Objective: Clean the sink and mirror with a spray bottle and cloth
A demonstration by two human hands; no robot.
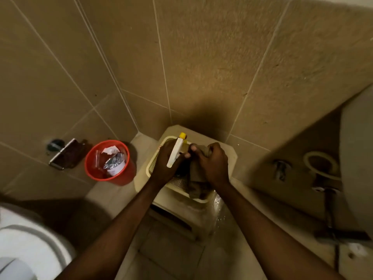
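Below, both hands grip spray bottle (left) and cloth (right) over a basket, red bin nearby.

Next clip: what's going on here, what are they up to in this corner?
A person is bent over a cream basket sitting on a low stool in a tiled bathroom corner. The left hand grips a spray bottle with a yellow nozzle; the right hand holds a brownish cloth hanging into the basket. A red bin with rubbish stands to the left.
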